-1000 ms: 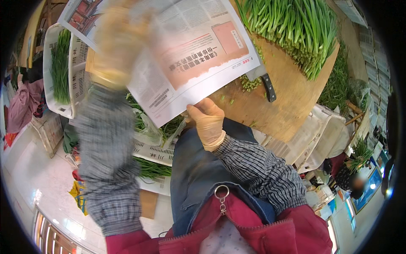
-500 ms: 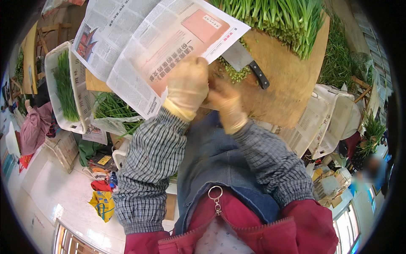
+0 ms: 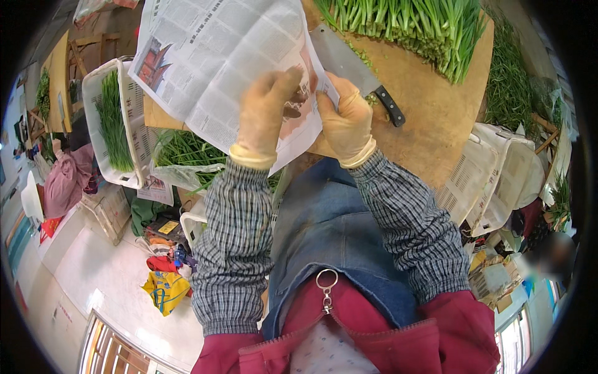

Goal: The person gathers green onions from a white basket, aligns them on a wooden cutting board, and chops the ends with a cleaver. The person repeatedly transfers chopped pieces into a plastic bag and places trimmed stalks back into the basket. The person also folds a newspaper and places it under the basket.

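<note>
A printed newspaper sheet (image 3: 212, 62) is held up over the near left part of the round wooden board (image 3: 430, 100). My right hand (image 3: 350, 121), in a pale glove, pinches the sheet's right edge between thumb and fingers. My left hand (image 3: 261, 118), also gloved and blurred by motion, lies against the printed side; its dark-stained fingers look spread. Just beyond the right hand, a cleaver (image 3: 346, 56) with a black handle lies flat on the board, its blade partly covered by the paper. Chopped green stem bits show beside it. A large pile of green chives (image 3: 405, 31) rests at the board's far side.
On the left, a white basket (image 3: 138, 162) holds chives, with a plastic bag of greens (image 3: 187, 156) beside it. White baskets (image 3: 479, 181) stand at the right, below more loose greens (image 3: 511, 75). A yellow bag (image 3: 167, 290) lies on the floor, lower left.
My right hand has come up and taken the newspaper's right edge. My left hand has shifted left and loosened from its closed grip. The sheet now overlaps the cleaver's blade and hides most stem bits.
</note>
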